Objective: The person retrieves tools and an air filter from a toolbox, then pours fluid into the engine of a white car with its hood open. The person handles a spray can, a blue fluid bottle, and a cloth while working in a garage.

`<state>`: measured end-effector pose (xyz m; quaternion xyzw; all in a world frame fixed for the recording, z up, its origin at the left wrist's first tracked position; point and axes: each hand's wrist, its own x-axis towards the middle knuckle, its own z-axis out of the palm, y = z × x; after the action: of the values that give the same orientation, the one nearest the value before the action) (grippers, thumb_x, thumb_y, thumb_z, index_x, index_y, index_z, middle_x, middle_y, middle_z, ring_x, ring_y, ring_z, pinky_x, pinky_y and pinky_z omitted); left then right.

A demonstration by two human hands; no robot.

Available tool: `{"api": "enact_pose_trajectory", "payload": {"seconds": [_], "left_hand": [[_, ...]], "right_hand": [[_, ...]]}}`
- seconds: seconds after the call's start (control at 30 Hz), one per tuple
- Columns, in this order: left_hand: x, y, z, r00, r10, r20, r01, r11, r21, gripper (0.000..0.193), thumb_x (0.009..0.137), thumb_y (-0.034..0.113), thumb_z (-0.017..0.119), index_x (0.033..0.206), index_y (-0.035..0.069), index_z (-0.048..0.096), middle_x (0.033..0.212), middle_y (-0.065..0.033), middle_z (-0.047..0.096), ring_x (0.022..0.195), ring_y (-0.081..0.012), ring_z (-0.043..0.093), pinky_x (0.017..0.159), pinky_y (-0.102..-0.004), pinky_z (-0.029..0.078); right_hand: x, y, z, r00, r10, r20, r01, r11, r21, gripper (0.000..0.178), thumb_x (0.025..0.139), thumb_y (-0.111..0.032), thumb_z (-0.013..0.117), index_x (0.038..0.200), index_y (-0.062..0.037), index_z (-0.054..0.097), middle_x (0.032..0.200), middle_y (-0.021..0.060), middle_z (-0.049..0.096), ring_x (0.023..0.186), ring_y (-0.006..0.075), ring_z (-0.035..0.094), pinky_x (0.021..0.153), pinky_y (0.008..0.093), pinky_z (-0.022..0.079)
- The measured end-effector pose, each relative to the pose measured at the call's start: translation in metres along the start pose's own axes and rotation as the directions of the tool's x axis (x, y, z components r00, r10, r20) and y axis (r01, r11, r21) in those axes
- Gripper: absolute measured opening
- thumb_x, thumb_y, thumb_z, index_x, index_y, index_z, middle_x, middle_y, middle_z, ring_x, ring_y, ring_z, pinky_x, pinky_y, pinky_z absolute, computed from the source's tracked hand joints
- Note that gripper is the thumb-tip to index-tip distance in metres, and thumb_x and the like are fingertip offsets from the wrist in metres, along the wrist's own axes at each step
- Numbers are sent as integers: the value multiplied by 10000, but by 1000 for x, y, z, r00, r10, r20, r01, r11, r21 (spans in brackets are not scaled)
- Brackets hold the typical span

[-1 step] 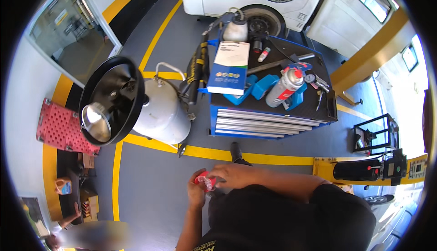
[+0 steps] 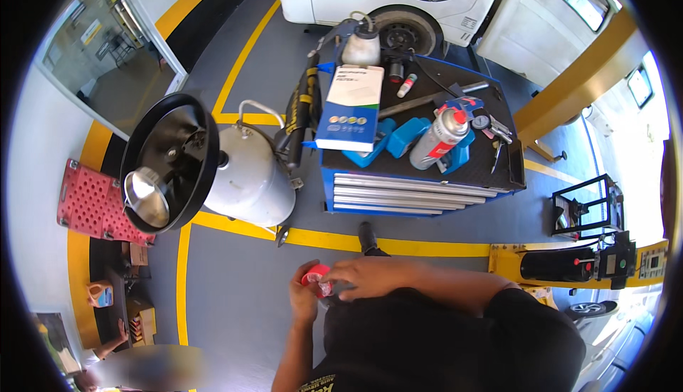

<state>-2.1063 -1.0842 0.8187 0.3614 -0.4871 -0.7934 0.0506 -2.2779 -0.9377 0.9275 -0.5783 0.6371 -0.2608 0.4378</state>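
At the lower centre of the frame, we hold a small red cap (image 2: 314,276) between both hands: our left hand (image 2: 304,298) grips it from below, and our right hand (image 2: 366,277) closes over it from the right.

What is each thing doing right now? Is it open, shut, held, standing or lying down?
Small red thing: held between both hands.
Left hand: gripping the red thing.
Right hand: fingers on the red thing.
Tool cart drawers: all shut.
Spray can: lying tilted on the cart, red cap on.
Blue and white box: shut, lying flat.
Oil drain tank: standing, black pan tilted.
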Motion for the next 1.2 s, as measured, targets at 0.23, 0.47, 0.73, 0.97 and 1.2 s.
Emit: {"api": "enact_pose_trajectory", "payload": {"seconds": [0.23, 0.47, 0.73, 0.97, 1.2], "left_hand": [[51, 148, 120, 922, 387, -8, -350, 845, 404, 397, 920, -16, 479, 1297, 17, 602, 1192, -103, 648, 1009, -184, 654, 848, -299, 571], [179, 274, 298, 925, 186, 331, -241, 961, 135, 473, 992, 172, 540, 1440, 35, 478, 1301, -148, 609, 1150, -247, 646, 987, -438, 553], [196, 273, 309, 905, 290, 312, -412, 779, 473, 678, 975, 298, 660, 1554, 56, 403, 1505, -141, 510, 1336, -253, 539, 1096, -397, 442], [84, 231, 132, 797, 397, -455, -306, 915, 261, 303, 1016, 121, 563, 1278, -4, 651, 1081, -97, 741, 907, -163, 685, 788, -298, 547], [-9, 169, -15, 444, 235, -865, -166, 970, 179, 305, 1017, 161, 555, 1264, 22, 667, 1070, -84, 748, 895, -168, 687, 773, -310, 554]], "right_hand": [[-171, -47, -276, 963, -251, -100, 260, 961, 89, 477, 1015, -332, 658, 1384, -40, 585, 1113, 127, 728, 902, 212, 729, 741, 316, 579], [-110, 48, -395, 915, 125, -384, -185, 975, -123, 791, 863, -348, 816, 1507, -74, 447, 1314, 184, 602, 1042, 275, 712, 937, 415, 555], [-64, 181, -424, 898, 202, -391, -355, 857, -373, 934, 662, -355, 932, 1387, 21, 480, 1269, 274, 625, 1240, 433, 599, 1046, 473, 487], [-14, 211, -394, 928, 359, -101, -302, 562, -770, 941, 666, -378, 912, 1384, 45, 473, 1420, 287, 501, 1272, 472, 553, 1079, 496, 473], [10, 16, -426, 978, 208, -33, -161, 641, -750, 422, 858, -281, 761, 1174, -12, 684, 1114, 197, 692, 1027, 373, 681, 888, 468, 533]]}}
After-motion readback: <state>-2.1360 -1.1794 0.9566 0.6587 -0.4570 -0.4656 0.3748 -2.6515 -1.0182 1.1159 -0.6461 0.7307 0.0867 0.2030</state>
